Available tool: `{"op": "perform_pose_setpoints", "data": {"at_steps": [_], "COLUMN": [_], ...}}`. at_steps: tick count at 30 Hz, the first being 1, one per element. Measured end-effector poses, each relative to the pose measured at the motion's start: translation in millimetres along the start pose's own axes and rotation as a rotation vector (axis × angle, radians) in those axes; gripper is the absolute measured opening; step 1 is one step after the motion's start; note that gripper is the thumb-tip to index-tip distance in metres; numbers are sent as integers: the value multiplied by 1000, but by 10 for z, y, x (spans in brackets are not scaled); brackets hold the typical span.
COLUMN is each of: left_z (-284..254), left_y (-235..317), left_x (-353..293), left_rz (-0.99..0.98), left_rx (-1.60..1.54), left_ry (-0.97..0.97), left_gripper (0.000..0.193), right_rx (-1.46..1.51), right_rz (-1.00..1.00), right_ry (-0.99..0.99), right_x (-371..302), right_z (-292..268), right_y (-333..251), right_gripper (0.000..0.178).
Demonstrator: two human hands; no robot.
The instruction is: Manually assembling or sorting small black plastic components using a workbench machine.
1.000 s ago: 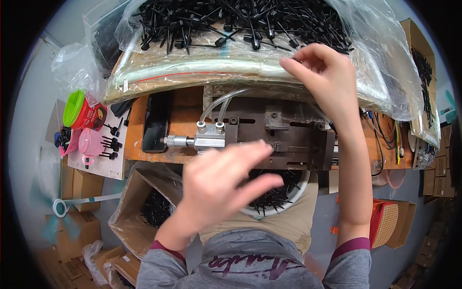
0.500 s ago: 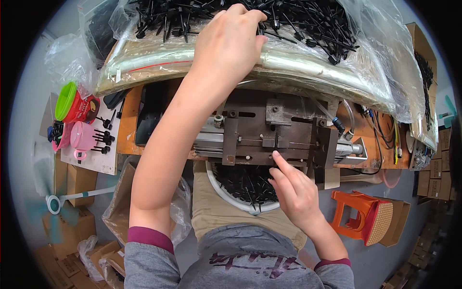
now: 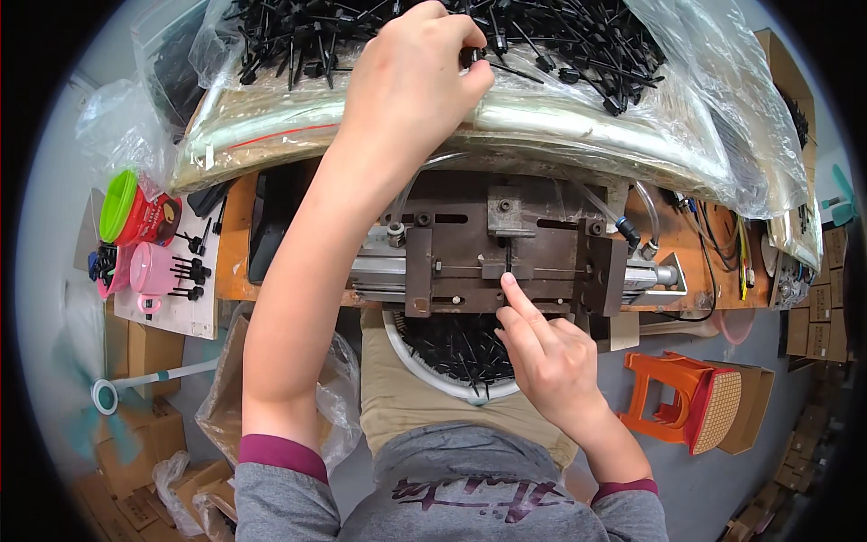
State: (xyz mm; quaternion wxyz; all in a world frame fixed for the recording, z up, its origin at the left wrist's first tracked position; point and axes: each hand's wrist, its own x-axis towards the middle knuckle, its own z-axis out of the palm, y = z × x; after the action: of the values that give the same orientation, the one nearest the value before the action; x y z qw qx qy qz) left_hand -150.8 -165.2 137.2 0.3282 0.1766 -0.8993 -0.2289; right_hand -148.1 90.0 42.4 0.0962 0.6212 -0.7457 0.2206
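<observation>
My left hand (image 3: pixel 411 81) is over a heap of black plastic parts (image 3: pixel 312 36), each with a thin stem and a blockier head. Its thumb and forefinger close on one black plastic part (image 3: pixel 471 56). Below, my right hand (image 3: pixel 546 361) points its forefinger at the middle of a brown metal fixture (image 3: pixel 470 244), the other fingers curled and holding nothing visible. That fingertip meets the lower end of a thin black part (image 3: pixel 508 257) standing in the fixture's centre block. A white-rimmed round basket (image 3: pixel 402 357) with more black parts rests at my lap.
Clear plastic sheeting (image 3: pixel 578 144) lines the heap's tray. Metal cylinders (image 3: pixel 379 271) flank the fixture, with air hoses (image 3: pixel 601 203) at the right. A pink cup (image 3: pixel 149 268) and red tub stand left. An orange stool (image 3: pixel 677 397) is on the floor at right.
My left hand has drawn a black part slightly out of the heap, now visible between thumb and forefinger. My right forefinger has straightened onto the part in the fixture. The whole view has shifted slightly.
</observation>
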Motion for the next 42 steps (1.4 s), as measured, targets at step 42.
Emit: {"op": "perform_pose_setpoints", "data": {"at_steps": [42], "left_z": [362], "left_y": [483], "left_x": [-1931], "left_rz": [185], "left_rx": [167], "left_ry": [-177], "left_gripper": [25], "right_rx": [500], "right_rz": [224], "right_ry": [286], "right_x": [-310], "right_z": [-279], "right_y": [59], "right_gripper": [32]}}
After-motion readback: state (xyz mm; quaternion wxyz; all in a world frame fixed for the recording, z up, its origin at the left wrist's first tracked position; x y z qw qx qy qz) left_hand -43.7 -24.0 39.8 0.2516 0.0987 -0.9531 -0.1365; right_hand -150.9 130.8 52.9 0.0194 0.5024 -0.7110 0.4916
